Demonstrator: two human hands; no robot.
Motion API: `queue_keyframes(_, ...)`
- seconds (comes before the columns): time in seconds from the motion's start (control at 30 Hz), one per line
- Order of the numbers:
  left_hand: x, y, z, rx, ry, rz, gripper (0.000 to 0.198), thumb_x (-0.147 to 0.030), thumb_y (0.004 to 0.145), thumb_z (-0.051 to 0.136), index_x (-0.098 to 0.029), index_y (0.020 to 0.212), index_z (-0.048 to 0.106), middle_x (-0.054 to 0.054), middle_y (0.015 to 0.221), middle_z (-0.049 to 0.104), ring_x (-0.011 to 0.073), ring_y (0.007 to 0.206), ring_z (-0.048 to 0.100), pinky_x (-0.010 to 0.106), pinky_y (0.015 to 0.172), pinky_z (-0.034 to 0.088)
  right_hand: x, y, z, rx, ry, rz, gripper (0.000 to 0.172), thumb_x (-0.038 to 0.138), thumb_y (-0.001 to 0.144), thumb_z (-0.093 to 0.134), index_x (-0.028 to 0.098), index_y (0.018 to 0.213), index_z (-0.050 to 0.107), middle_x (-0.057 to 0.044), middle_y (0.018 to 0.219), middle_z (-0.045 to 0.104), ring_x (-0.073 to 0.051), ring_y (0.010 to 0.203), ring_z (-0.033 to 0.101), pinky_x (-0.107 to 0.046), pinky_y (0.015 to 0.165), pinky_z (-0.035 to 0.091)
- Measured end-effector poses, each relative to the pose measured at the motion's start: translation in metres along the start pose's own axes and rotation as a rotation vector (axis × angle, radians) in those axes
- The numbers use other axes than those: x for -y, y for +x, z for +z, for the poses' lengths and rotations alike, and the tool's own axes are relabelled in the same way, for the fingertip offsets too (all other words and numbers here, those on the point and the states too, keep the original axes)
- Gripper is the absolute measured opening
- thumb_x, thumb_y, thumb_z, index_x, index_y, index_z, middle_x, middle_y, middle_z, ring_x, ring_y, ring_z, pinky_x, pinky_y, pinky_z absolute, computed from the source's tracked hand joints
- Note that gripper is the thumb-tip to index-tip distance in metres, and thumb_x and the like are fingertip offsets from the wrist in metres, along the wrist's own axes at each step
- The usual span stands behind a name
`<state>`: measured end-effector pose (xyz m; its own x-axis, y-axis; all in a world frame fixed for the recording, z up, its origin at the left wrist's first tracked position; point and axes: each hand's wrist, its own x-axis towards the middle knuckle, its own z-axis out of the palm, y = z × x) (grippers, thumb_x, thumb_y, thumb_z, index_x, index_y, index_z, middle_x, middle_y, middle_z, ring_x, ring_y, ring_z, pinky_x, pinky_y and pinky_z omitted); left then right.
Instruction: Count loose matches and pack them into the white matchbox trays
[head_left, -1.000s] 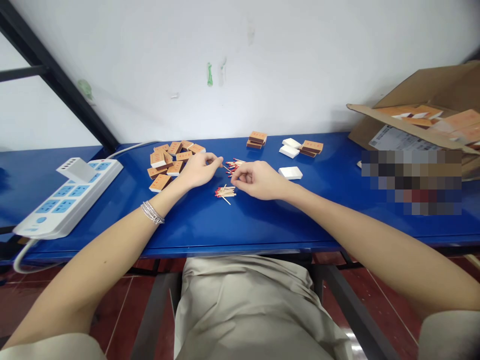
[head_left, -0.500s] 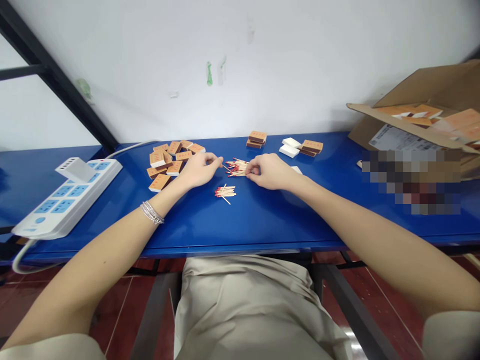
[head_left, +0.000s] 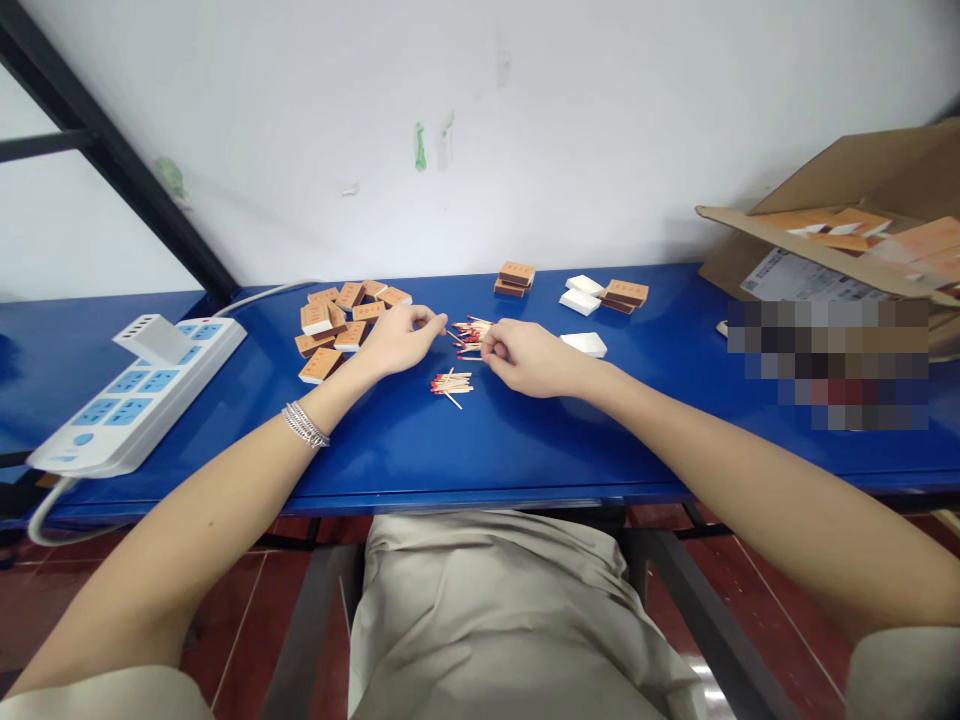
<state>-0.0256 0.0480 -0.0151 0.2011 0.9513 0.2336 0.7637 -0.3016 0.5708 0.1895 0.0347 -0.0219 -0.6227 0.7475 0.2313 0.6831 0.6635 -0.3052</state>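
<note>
Compared w/ the prev. frame, our R hand [head_left: 536,358] is sitting slightly further L and nearer us, & the white box piece [head_left: 585,345] behind its wrist is showing more fully. Going L to R: a pwr strip [head_left: 142,415] is lying at an angle on the blue worktop [head_left: 450,460], w/ a white adapter [head_left: 154,340] sticking up from its far half. Next, a heap of orange-brown matchboxes [head_left: 351,334] is lying just L of our L hand [head_left: 400,338], which is wearing a silver bracelet [head_left: 305,424]. That hand is curling thumb & fingers close tog., w/ a matchstick [head_left: 454,338] showing at the tips; gripped or just touching, can't tell. Btwn our hands the far match pile [head_left: 470,335] is lying loose, red heads mostly pointing L; the near match pile [head_left: 452,382] is lying apart, closer to us. Our R hand is bringing thumb & index tog. at the far pile's R side, by one match [head_left: 471,357]; pinched or not, can't tell. Farther back, two stacked matchboxes [head_left: 516,275] are sitting, then two white pieces [head_left: 581,301] beside a brown pair [head_left: 626,292]. Far R, an open carton [head_left: 750,265] is holding more boxes [head_left: 926,240].
</note>
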Motion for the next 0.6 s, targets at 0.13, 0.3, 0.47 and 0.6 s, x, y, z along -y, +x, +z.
queue_keyframes(0.13,-0.001,0.000,-0.001,0.001,0.013,0.006,0.040,-0.044,0.090,0.046,-0.015,0.075,0.068,0.001,0.059,0.055,0.0134,0.059,0.045,0.028,0.057,0.032,0.015,-0.002,0.004,-0.074,0.182,-0.086,0.008,0.017,0.084,0.052,0.017,0.082,0.060,-0.003,0.074,0.064,-0.014,0.068,0.056,-0.027,0.068,0.039)
queue_keyframes(0.3,-0.003,0.000,-0.002,-0.005,0.021,0.000,0.039,-0.043,0.090,0.046,-0.015,0.073,0.068,0.001,0.060,0.056,0.0135,0.059,0.047,0.028,0.057,0.032,0.012,0.001,0.004,-0.123,0.249,-0.081,0.008,0.018,0.079,0.057,0.017,0.079,0.064,0.000,0.070,0.065,-0.012,0.064,0.055,-0.026,0.067,0.040)
queue_keyframes(0.47,-0.002,0.000,-0.001,0.016,0.006,-0.012,0.041,-0.046,0.090,0.046,-0.015,0.077,0.070,0.002,0.063,0.059,0.0139,0.061,0.049,0.028,0.058,0.033,-0.012,0.006,0.001,-0.221,0.138,0.025,0.014,0.021,0.080,0.058,0.017,0.088,0.068,-0.004,0.082,0.067,-0.015,0.071,0.057,-0.028,0.069,0.042)
queue_keyframes(0.6,-0.001,0.000,0.000,0.010,0.017,-0.010,0.041,-0.046,0.090,0.046,-0.015,0.076,0.070,0.002,0.064,0.060,0.0144,0.062,0.050,0.028,0.058,0.034,-0.016,0.007,0.003,-0.154,0.026,0.039,0.014,0.023,0.082,0.058,0.018,0.090,0.068,-0.006,0.087,0.063,-0.017,0.075,0.056,-0.030,0.073,0.042)
